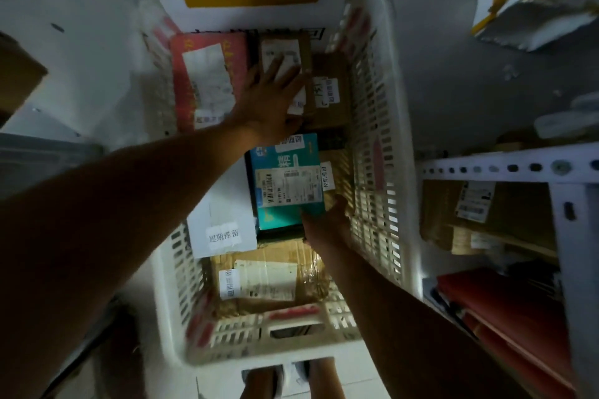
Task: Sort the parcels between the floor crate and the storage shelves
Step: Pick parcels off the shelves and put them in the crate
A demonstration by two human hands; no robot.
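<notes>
Inside the white perforated plastic floor crate (382, 139), going from its left side across, lie a red flat parcel with a white shipping label (207, 81), a white flat envelope-like parcel with a printed sticker (220, 223) and a brown taped cardboard box near the front wall (269, 278). The left hand (275, 91) lies flat, fingers straight and spread, on a small brown carton with a white label (285, 58) at the far end — pressing, not gripping. At the centre sits a teal printed box with a barcode label (285, 178); the right hand (327, 223) is at its near right corner, fingers tucked below the edge, so I cannot tell whether it has a grip. To the right stands the grey slotted-metal storage shelf (505, 165), holding brown boxes and red flat items. I judge the risk is the teal box tipping or slipping back if it is lifted by that one corner, or catching on the crate wall beside it. Count: one crate, at least six parcels visible in it — others may lie underneath — and two hands in the crate.
</notes>
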